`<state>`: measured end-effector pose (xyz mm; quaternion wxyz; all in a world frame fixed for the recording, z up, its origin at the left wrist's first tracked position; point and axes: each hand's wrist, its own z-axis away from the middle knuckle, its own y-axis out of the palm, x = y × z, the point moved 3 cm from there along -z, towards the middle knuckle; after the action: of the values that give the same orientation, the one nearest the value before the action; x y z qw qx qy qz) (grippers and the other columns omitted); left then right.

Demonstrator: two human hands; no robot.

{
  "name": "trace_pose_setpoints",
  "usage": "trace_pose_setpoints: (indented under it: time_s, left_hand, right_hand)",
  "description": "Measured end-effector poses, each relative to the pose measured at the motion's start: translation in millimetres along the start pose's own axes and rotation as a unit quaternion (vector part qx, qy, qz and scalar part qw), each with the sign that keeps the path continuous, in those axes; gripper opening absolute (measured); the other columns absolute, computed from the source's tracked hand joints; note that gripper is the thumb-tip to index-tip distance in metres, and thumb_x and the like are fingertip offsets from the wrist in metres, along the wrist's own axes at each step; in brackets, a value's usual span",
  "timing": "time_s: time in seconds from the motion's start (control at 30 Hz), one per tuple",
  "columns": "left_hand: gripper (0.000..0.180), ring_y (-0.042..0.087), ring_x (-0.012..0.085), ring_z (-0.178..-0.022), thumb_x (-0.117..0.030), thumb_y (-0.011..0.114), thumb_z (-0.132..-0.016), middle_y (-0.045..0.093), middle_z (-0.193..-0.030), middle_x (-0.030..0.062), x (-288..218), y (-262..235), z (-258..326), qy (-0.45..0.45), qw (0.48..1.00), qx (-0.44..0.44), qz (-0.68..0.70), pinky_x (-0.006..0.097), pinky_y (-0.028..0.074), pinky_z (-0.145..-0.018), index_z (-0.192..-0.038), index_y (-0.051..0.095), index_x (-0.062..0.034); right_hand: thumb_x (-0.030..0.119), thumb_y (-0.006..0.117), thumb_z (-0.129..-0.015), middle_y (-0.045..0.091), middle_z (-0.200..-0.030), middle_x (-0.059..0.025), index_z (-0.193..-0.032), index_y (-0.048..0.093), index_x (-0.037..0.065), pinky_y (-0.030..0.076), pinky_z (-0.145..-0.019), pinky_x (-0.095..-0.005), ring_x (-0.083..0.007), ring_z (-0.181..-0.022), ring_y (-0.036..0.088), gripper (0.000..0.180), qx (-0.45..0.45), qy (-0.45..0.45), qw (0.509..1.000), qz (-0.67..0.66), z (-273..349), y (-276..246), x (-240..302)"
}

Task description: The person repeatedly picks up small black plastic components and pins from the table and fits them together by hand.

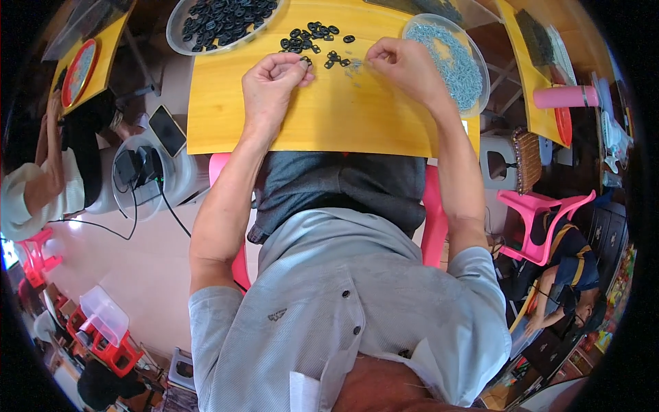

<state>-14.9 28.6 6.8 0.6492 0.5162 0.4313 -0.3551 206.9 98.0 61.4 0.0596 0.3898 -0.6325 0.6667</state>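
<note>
My left hand (269, 88) is over the yellow table (329, 127), thumb and forefinger pinched on a small black plastic piece (306, 60). To its right, my right hand (412, 69) has thumb and forefinger pressed together; whatever lies between those tips is too small to make out. Between the hands are a small cluster of black pieces (334, 60) and a few loose grey-blue pins (353, 66). Farther back lies a looser group of oval black pieces with holes (295, 44).
A clear bowl (176, 42) of black pieces stands at the far left, and another bowl (485, 86) of grey-blue pins at the right. Left of me, a phone (167, 130) and black adapters (137, 165) rest on a stool. Other people sit at both sides; a pink stool (532, 220) is at right.
</note>
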Motion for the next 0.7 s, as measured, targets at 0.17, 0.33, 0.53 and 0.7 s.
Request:
trace_pose_setpoints:
  time_s: [0.17,0.33,0.53,0.7]
  left_hand:
    - [0.016,0.068,0.0148,-0.076,0.002,0.065,-0.087,0.070,-0.086,0.0116,2.2,-1.1,-1.2,0.002,1.000,-0.001,-0.012,0.024,0.055,-0.071,-0.102,0.062,0.0053]
    - [0.016,0.066,0.0127,-0.073,0.003,0.065,-0.087,0.069,-0.084,0.0094,1.9,2.5,-0.9,0.009,1.000,0.008,-0.025,0.023,0.054,-0.070,-0.102,0.063,0.0048]
    - [0.016,0.065,0.0107,-0.073,0.003,0.067,-0.086,0.068,-0.083,0.0071,6.4,2.7,0.5,0.008,1.000,0.024,-0.013,0.021,0.053,-0.068,-0.102,0.063,0.0051]
    - [0.016,0.065,0.0088,-0.072,0.003,0.068,-0.086,0.068,-0.083,0.0051,6.3,5.1,2.0,0.009,0.998,0.038,-0.047,0.020,0.053,-0.068,-0.101,0.064,0.0045]
  right_hand:
    - [0.015,0.065,-0.082,0.069,-0.076,-0.0115,-0.090,0.071,0.004,0.051,-0.061,-0.0347,-0.0259,-0.067,0.067,0.016,0.036,-0.047,0.994,0.092,-1.5,14.9,1.4]
    - [0.017,0.065,-0.081,0.069,-0.077,-0.0113,-0.089,0.071,0.006,0.051,-0.063,-0.0366,-0.0284,-0.070,0.067,0.015,0.018,-0.064,0.994,0.091,-0.3,24.5,4.6]
    - [0.017,0.063,-0.082,0.070,-0.081,-0.0111,-0.090,0.072,0.009,0.052,-0.068,-0.0400,-0.0312,-0.075,0.068,0.014,-0.003,-0.047,0.988,0.149,1.6,23.8,0.5]
    - [0.016,0.062,-0.081,0.070,-0.081,-0.0109,-0.087,0.072,0.009,0.052,-0.068,-0.0407,-0.0322,-0.077,0.067,0.013,0.011,-0.032,0.984,0.173,2.8,19.2,2.2]
